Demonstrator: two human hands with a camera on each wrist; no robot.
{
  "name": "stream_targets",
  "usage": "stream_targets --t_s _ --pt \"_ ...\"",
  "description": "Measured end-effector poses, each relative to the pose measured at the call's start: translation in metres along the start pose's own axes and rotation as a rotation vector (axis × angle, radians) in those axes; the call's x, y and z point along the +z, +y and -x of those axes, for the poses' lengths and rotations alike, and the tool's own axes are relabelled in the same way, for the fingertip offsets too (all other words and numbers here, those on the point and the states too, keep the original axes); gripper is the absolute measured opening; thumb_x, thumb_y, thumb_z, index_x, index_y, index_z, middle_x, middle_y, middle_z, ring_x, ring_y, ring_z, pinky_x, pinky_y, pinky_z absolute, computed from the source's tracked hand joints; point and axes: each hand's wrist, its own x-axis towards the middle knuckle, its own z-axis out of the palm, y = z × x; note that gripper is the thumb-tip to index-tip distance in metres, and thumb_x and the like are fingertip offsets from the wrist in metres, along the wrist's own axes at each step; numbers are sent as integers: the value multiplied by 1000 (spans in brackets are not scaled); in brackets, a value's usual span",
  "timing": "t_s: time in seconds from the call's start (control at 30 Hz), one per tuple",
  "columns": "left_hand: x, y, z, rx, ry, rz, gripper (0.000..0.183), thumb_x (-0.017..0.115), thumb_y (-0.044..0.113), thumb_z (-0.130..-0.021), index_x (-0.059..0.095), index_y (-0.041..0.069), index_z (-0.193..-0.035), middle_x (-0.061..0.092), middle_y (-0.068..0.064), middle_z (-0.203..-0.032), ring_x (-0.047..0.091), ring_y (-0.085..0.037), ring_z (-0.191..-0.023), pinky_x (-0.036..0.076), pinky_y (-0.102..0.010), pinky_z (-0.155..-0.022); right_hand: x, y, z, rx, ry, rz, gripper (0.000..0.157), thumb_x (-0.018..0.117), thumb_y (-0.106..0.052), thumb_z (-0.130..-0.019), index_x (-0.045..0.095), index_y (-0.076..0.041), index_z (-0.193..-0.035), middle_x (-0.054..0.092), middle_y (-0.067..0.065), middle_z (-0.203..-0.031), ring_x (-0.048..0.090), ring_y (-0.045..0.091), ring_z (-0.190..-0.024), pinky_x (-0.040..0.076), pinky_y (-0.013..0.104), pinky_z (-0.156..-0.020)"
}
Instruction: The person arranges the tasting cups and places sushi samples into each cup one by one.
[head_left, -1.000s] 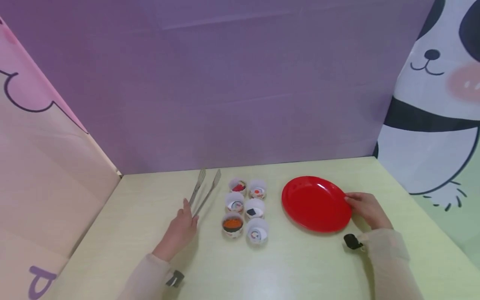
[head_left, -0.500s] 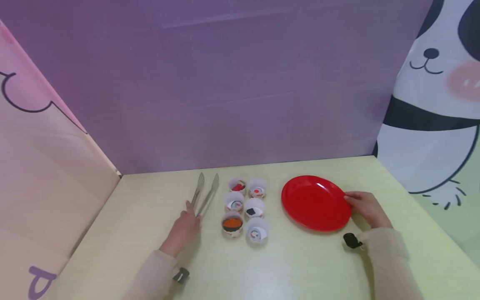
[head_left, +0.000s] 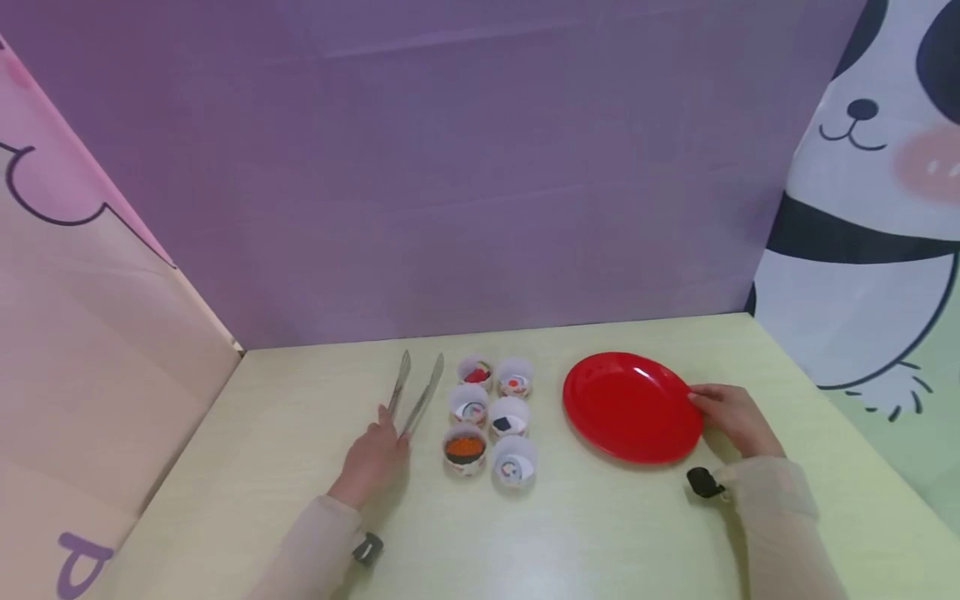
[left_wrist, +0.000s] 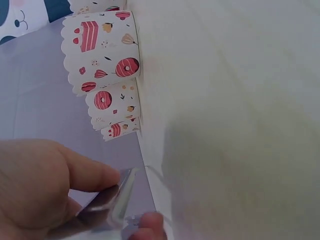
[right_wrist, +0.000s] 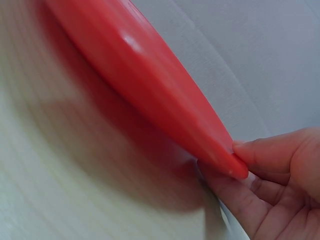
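Note:
My left hand (head_left: 372, 458) holds metal tongs (head_left: 426, 398) by the arms, their two tips spread apart and pointing toward the back wall. In the left wrist view the thumb presses on one shiny tong arm (left_wrist: 107, 202). Just right of the tongs stand several paper cups (head_left: 512, 417) in two columns, with small sushi pieces inside; one piece has an orange top (head_left: 465, 447). On the right, my right hand (head_left: 737, 417) pinches the rim of a round red plate (head_left: 633, 408). In the right wrist view thumb and fingers grip the plate's edge (right_wrist: 170, 105).
The pale wooden table (head_left: 600, 533) ends at a purple backdrop (head_left: 480, 183). A panda-print sheet (head_left: 870, 292) hangs at the right, a pink and cream one (head_left: 90, 333) at the left. A black wrist device (head_left: 705, 482) sits by the right sleeve.
My left hand has moved slightly to the right with the tongs, which have turned so their tips look narrower. The right hand, plate and cups stay in place.

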Motion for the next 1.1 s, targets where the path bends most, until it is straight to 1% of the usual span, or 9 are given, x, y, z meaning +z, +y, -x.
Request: stream_targets --t_s 0.07,0.17,0.3,0.43,0.6,0.67,0.87,0.93,1.1 --pt "-1 0 0 -3 -3 -25 67 47 24 -95 18 -19 -139 54 -38 -112 60 -44 -90 49 -50 -74 0 0 1 -9 -1 -5 50 44 -26 -100 45 16 -129 51 33 -126 56 37 -104 50 42 -86" --pt "-2 1 0 6 -15 -85 69 50 29 -94 25 -18 -138 60 -33 -106 62 -36 -77 49 -44 -64 0 -1 3 -14 -9 -19 53 43 -28 -100 43 16 -130 50 33 -126 55 38 -105 50 43 -87" --pt "-3 3 -2 7 -28 -160 73 55 38 -91 33 -14 -136 63 -27 -99 58 -26 -65 46 -38 -55 0 -2 4 -25 -11 -25 54 43 -29 -100 42 17 -130 49 34 -126 55 39 -105 50 43 -87" --pt "-2 5 -2 5 -22 -182 75 59 44 -88 39 -11 -134 64 -21 -90 54 -22 -59 43 -34 -51 -1 -1 4 -47 1 -15 53 43 -27 -100 43 18 -128 50 34 -125 55 39 -104 51 40 -84" --pt "-1 9 -1 -3 -21 -208 74 61 47 -86 43 -10 -130 61 -15 -77 52 -20 -55 41 -32 -49 0 0 3 -35 4 -17 53 45 -27 -100 44 17 -128 51 33 -124 57 37 -103 51 38 -83" --pt "0 10 0 -6 -27 -212 75 61 47 -86 43 -10 -130 60 -14 -75 51 -20 -55 41 -32 -49 1 0 3 -26 2 -17 53 45 -28 -100 44 17 -128 51 33 -125 56 37 -104 51 39 -84" --pt "1 12 0 -15 -48 -204 78 61 49 -85 41 -11 -132 59 -13 -73 52 -20 -55 42 -32 -50 0 0 3 2 -18 -15 55 42 -30 -100 41 16 -131 47 34 -129 52 43 -109 48 47 -89" --pt "0 13 0 -20 -50 -200 79 61 49 -85 40 -11 -132 59 -13 -73 52 -20 -55 41 -32 -50 -1 1 3 25 -33 -26 59 42 -34 -100 39 15 -133 44 34 -131 49 44 -112 46 50 -91" --pt "-1 13 1 -35 -59 -201 82 59 52 -86 39 -10 -134 58 -13 -73 50 -20 -55 40 -30 -50 -2 3 3 33 -37 -40 64 39 -41 -100 39 13 -135 44 32 -133 51 42 -113 44 51 -93"
